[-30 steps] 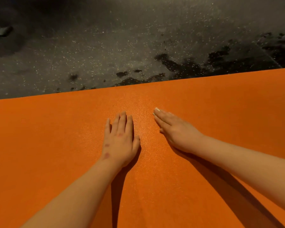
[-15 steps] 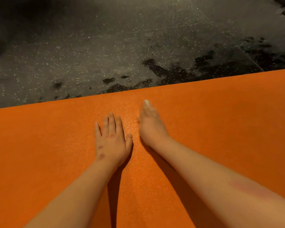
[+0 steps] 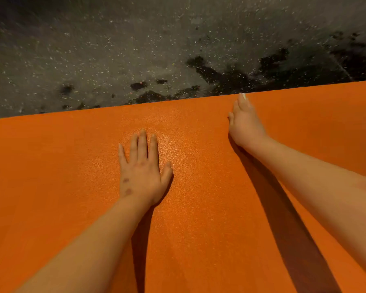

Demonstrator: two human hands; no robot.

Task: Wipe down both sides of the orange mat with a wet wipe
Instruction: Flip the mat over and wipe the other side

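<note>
Lying flat across the whole lower part of the head view, the orange mat (image 3: pixel 51 187) rests on a dark speckled floor (image 3: pixel 114 49), its far edge running just below some black blotches (image 3: pixel 230 77) on that floor. The left hand (image 3: pixel 143 172) presses palm down on the mat, fingers straight and slightly spread, holding nothing. The right hand (image 3: pixel 244 121) lies apart to its right, fingers straight and together, its fingertips (image 3: pixel 242 97) reaching the mat's far edge, nothing gripped in it

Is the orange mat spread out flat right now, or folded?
Spread flat where visible: the orange mat lies smooth on the speckled floor, left hand pressed flat on it. Its ends are unseen.
</note>
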